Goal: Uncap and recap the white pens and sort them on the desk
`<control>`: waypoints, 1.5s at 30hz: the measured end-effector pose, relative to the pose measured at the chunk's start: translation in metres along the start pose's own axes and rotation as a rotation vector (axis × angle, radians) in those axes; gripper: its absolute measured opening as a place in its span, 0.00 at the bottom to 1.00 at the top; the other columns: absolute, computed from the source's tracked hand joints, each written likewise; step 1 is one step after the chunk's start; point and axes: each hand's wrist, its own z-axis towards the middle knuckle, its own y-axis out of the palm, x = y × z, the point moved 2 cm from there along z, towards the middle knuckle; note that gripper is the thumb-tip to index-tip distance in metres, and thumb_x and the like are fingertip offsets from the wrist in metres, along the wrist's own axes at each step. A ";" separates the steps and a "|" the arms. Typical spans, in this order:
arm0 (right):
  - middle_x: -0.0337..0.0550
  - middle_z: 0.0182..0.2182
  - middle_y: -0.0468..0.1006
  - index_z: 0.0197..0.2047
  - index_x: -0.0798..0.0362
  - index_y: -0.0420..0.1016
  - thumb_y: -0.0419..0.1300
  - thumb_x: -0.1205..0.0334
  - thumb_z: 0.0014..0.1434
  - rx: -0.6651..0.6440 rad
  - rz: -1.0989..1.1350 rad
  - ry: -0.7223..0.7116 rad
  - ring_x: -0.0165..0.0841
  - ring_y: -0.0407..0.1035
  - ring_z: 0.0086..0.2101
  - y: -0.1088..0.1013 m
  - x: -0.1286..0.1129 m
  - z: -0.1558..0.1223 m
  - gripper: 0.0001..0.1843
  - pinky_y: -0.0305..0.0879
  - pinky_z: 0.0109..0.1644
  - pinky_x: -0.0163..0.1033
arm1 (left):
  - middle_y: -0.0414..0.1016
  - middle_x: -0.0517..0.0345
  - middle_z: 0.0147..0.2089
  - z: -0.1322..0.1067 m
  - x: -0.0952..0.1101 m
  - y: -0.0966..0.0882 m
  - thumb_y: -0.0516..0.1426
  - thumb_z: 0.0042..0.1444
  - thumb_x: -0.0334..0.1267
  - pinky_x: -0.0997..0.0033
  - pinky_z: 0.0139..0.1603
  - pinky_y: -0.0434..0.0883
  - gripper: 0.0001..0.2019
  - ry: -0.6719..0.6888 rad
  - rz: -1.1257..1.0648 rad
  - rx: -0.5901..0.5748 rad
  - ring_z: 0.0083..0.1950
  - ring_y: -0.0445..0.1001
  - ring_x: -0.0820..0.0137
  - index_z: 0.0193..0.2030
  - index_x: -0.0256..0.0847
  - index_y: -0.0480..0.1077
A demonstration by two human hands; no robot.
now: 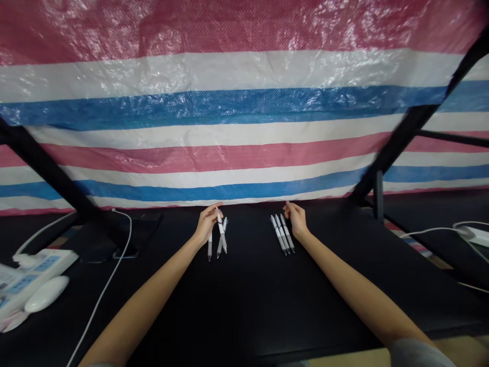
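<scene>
My left hand (207, 224) is closed, with thumb and fingers pinching the upper end of a white and grey pen (222, 232). That pen is tilted and lies across another pen (219, 247), partly covering it. A third pen (210, 247) lies just to the left, its upper part hidden by my hand. To the right, three similar pens (283, 234) lie side by side, slanted, with their grey grips and tips towards me. My right hand (297, 219) rests right beside their upper ends, fingers curled together, with nothing visible in them.
The pens lie on a black table (244, 300). A striped plastic sheet (229, 153) hangs behind. At the left are a white power strip (42, 267), a white mouse (47, 294) and a white cable (110, 278). Black slanted supports (57, 171) stand on both sides.
</scene>
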 end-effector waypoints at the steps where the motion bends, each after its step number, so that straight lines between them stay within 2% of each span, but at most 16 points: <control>1: 0.31 0.11 0.57 0.19 0.53 0.66 0.57 0.45 0.50 0.003 0.008 -0.002 0.24 0.51 0.15 0.000 0.000 0.000 0.20 0.48 0.21 0.34 | 0.69 0.61 0.24 0.000 -0.001 0.000 0.58 0.49 0.36 0.75 0.32 0.62 0.15 0.001 -0.003 -0.002 0.27 0.66 0.76 0.45 0.36 0.72; 20: 0.31 0.11 0.57 0.19 0.53 0.66 0.58 0.47 0.50 -0.006 0.020 0.005 0.24 0.51 0.15 0.002 0.000 -0.001 0.19 0.49 0.22 0.34 | 0.69 0.59 0.24 -0.001 0.000 0.001 0.58 0.48 0.36 0.74 0.30 0.61 0.10 0.001 0.037 0.012 0.27 0.65 0.75 0.36 0.35 0.75; 26: 0.31 0.11 0.57 0.19 0.53 0.66 0.58 0.46 0.50 -0.016 0.031 0.016 0.24 0.51 0.15 0.002 0.000 -0.001 0.19 0.47 0.21 0.33 | 0.68 0.60 0.25 0.000 0.000 0.000 0.58 0.49 0.36 0.74 0.33 0.62 0.11 0.015 0.001 0.039 0.28 0.65 0.75 0.39 0.35 0.75; 31: 0.31 0.11 0.57 0.19 0.53 0.66 0.58 0.46 0.50 -0.011 0.035 0.017 0.24 0.51 0.15 0.002 0.000 -0.001 0.19 0.48 0.21 0.33 | 0.68 0.60 0.24 -0.001 0.000 0.001 0.57 0.49 0.37 0.74 0.31 0.61 0.12 -0.008 -0.002 0.040 0.27 0.65 0.75 0.41 0.35 0.74; 45: 0.31 0.11 0.58 0.19 0.53 0.66 0.59 0.46 0.50 -0.001 0.042 0.020 0.24 0.51 0.15 0.001 0.002 0.001 0.20 0.48 0.21 0.33 | 0.68 0.60 0.23 -0.002 0.003 0.004 0.57 0.48 0.37 0.74 0.31 0.61 0.10 0.015 0.090 0.054 0.26 0.64 0.74 0.36 0.35 0.75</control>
